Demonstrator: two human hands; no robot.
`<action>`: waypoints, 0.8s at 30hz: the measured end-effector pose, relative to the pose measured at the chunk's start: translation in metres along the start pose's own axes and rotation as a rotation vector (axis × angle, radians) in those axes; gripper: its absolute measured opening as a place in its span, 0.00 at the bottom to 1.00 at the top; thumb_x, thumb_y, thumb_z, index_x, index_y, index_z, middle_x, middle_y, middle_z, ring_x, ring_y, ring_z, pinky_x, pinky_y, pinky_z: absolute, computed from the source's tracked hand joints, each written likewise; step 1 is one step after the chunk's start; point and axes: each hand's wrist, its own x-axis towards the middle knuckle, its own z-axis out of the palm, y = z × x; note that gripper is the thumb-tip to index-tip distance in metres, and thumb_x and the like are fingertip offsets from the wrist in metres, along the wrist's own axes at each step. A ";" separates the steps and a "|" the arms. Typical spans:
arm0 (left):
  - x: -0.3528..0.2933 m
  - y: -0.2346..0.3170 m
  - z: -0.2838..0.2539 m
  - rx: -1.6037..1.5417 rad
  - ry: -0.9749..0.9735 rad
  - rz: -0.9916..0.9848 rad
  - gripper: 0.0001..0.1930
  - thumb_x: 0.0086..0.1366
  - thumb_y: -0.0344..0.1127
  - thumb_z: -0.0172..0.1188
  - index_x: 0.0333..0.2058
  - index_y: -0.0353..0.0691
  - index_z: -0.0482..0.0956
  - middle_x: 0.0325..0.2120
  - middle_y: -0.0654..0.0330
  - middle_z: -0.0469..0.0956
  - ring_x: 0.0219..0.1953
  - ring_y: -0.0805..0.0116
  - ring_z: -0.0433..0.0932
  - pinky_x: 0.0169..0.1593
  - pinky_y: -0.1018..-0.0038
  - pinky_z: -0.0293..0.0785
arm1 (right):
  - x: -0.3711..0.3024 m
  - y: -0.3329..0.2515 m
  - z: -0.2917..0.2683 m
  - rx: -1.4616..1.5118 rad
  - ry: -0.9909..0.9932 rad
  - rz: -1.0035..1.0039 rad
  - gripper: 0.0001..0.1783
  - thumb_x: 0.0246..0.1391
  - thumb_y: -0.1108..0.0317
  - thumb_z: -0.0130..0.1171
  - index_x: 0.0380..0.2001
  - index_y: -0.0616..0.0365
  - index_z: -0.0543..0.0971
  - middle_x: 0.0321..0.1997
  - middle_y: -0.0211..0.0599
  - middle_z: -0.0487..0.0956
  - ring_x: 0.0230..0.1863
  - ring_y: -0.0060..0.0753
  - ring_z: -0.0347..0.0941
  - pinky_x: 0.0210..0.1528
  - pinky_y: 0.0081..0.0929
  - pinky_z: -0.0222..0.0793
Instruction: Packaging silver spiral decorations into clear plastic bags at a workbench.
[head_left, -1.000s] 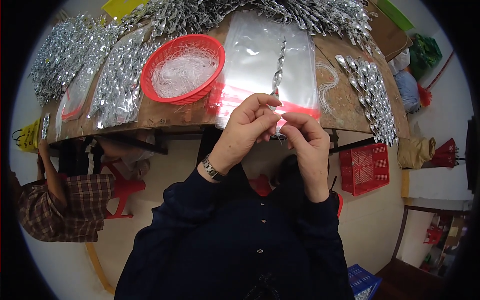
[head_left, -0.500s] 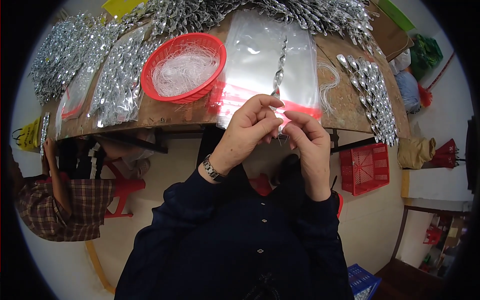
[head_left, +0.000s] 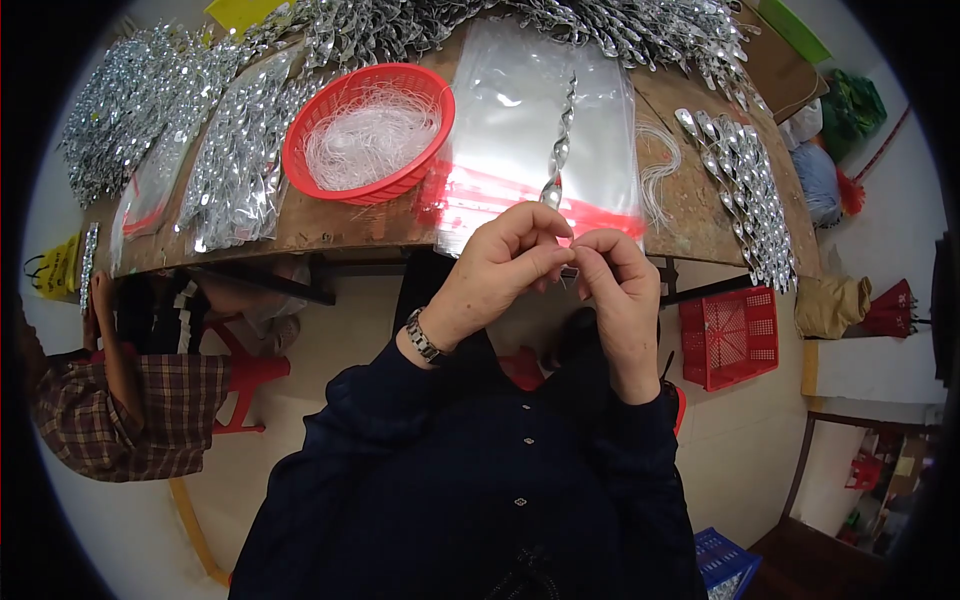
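Observation:
A twisted silver strip point(head_left: 563, 135) points away from me over a stack of clear plastic bags point(head_left: 500, 110) with red edges. Its near end disappears behind the fingers of my left hand point(head_left: 505, 262), which is closed on it in a pinch. My right hand point(head_left: 622, 290) is also pinched, thumb against forefinger, its tips touching or nearly touching the left ones. Fine clear thread point(head_left: 567, 272) shows faintly just under the fingertips; the exact grip on it is partly hidden. Left of the bags stands a red plastic basket point(head_left: 300, 165) full of similar thread point(head_left: 370, 140).
Loose thread point(head_left: 657, 170) and a row of silver strips point(head_left: 745, 195) lie on the right of the wooden table point(head_left: 690, 230). More strips point(head_left: 240, 150) cover its left and far sides. A red crate point(head_left: 728, 340) stands below right. Another person point(head_left: 135, 400) sits at the left.
My fingertips have come closer together, with the right thumb and forefinger closing into a pinch. The left fingers have dropped slightly toward me. The strip has hardly shifted.

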 end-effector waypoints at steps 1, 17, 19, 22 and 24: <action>0.000 0.000 0.000 0.000 0.000 0.000 0.10 0.65 0.28 0.54 0.45 0.37 0.71 0.25 0.67 0.73 0.25 0.83 0.70 0.27 0.87 0.63 | 0.000 0.000 0.000 0.000 0.000 0.000 0.03 0.57 0.74 0.55 0.33 0.62 0.76 0.26 0.23 0.74 0.24 0.11 0.64 0.26 0.11 0.59; -0.002 0.000 0.003 0.060 0.130 -0.033 0.05 0.64 0.31 0.56 0.36 0.36 0.77 0.23 0.68 0.75 0.24 0.83 0.70 0.27 0.87 0.63 | -0.004 0.007 0.002 0.026 0.072 -0.199 0.18 0.54 0.79 0.57 0.49 0.60 0.72 0.31 0.28 0.76 0.26 0.13 0.67 0.28 0.10 0.61; -0.002 -0.001 0.003 0.052 0.132 -0.033 0.06 0.64 0.31 0.56 0.37 0.36 0.77 0.23 0.67 0.75 0.24 0.83 0.70 0.26 0.87 0.63 | -0.005 0.009 0.002 0.020 0.074 -0.198 0.19 0.54 0.79 0.57 0.50 0.60 0.71 0.31 0.28 0.77 0.27 0.13 0.67 0.28 0.10 0.62; -0.002 -0.002 0.002 0.039 0.138 -0.038 0.06 0.64 0.31 0.56 0.37 0.36 0.77 0.23 0.67 0.75 0.23 0.83 0.70 0.26 0.87 0.63 | -0.006 0.011 0.002 -0.039 0.081 -0.231 0.19 0.54 0.79 0.57 0.49 0.60 0.71 0.31 0.28 0.77 0.28 0.13 0.69 0.29 0.11 0.63; -0.002 -0.003 0.002 0.023 0.140 -0.044 0.06 0.64 0.31 0.56 0.37 0.36 0.78 0.24 0.67 0.75 0.23 0.83 0.70 0.26 0.87 0.63 | -0.006 0.009 0.002 -0.061 0.081 -0.237 0.18 0.54 0.79 0.57 0.49 0.60 0.71 0.31 0.29 0.77 0.30 0.14 0.70 0.32 0.12 0.64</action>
